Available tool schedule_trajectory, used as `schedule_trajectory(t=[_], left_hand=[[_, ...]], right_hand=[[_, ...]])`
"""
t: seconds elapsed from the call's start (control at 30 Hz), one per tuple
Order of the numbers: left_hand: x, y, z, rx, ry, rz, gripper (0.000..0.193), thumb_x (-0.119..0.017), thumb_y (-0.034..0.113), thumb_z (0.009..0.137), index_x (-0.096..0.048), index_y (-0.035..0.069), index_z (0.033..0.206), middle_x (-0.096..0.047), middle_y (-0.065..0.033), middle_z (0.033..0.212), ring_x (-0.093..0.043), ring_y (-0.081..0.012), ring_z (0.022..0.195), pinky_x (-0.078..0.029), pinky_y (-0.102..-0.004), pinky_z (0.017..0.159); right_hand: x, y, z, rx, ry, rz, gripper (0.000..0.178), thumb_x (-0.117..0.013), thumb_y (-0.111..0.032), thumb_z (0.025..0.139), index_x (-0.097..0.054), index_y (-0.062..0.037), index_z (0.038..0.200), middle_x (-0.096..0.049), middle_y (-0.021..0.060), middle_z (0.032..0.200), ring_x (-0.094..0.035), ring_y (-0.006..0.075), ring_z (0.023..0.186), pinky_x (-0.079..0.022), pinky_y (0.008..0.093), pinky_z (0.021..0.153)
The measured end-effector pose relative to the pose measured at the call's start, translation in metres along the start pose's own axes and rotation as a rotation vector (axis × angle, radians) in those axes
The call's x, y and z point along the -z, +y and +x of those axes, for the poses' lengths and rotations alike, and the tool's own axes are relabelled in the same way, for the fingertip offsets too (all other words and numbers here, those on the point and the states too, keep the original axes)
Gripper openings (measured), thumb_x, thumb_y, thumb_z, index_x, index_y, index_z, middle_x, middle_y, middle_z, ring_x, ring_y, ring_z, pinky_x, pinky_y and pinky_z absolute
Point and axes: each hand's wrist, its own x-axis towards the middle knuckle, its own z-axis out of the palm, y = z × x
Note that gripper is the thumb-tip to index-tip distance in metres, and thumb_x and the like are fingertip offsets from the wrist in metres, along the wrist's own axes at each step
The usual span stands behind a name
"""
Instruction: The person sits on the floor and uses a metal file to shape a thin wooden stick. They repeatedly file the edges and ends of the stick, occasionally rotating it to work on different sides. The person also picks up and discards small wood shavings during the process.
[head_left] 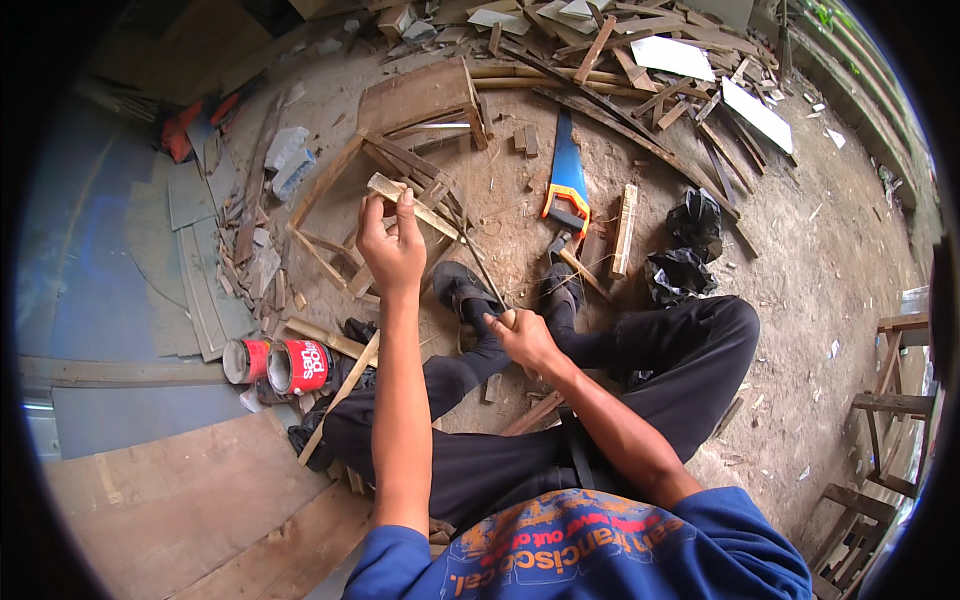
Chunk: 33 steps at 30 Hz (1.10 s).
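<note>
In my raised left hand (392,240) is a short wooden strip (432,219), pinched between thumb and fingers and slanting down to the right. My right hand (526,340) is wrapped round the pale wooden handle of a long, thin, dark metal tool (483,266); whether it is a file or a knife I cannot tell. The tool's far end reaches up to the strip's lower right end, close to or touching it. Both hands are above my feet, between my bent knees. Beyond them a handsaw (567,165) with a blue blade and orange-black handle lies on the ground.
A hammer (558,244) lies by my right foot, near a wooden block (625,232) and black plastic bags (694,225). Wooden frames (415,95) stand ahead. Scrap wood (640,85) is heaped at the back. Red cans (300,368) and boards (200,495) are at left.
</note>
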Motion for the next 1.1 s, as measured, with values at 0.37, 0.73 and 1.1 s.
schedule_trajectory(t=[0.37, 0.73, 1.1], left_hand=[[0.009, -0.006, -0.007, -0.005, -0.016, 0.02, 0.014, -0.064, 0.009, 0.096, -0.065, -0.004, 0.101, -0.065, -0.0092, 0.091, -0.062, -0.0163, 0.081, -0.053, -0.0294, 0.062], [-0.003, 0.005, -0.008, -0.013, -0.035, -0.027, 0.015, -0.064, 0.01, 0.096, -0.064, -0.005, 0.1, -0.063, -0.0089, 0.093, -0.06, -0.0162, 0.081, -0.054, -0.0297, 0.062], [-0.001, -0.011, -0.002, 0.034, 0.017, -0.044, 0.015, -0.063, 0.01, 0.097, -0.064, -0.004, 0.101, -0.064, -0.0062, 0.092, -0.058, -0.0118, 0.081, -0.049, -0.0261, 0.069]], right_hand=[[-0.026, 0.062, 0.029, 0.08, 0.186, -0.291, 0.028, -0.063, -0.023, 0.088, -0.066, 0.0048, 0.084, -0.066, 0.0296, 0.084, -0.066, 0.0473, 0.083, -0.053, 0.0509, 0.077], [-0.018, 0.033, 0.006, 0.062, 0.172, -0.153, 0.035, -0.066, -0.027, 0.09, -0.062, 0.0066, 0.082, -0.065, 0.0289, 0.08, -0.065, 0.0478, 0.085, -0.052, 0.0466, 0.071], [-0.022, -0.007, -0.01, 0.147, 0.204, -0.118, 0.029, -0.066, -0.02, 0.086, -0.055, 0.0059, 0.091, -0.064, 0.0319, 0.082, -0.063, 0.0505, 0.086, -0.05, 0.0535, 0.076]])
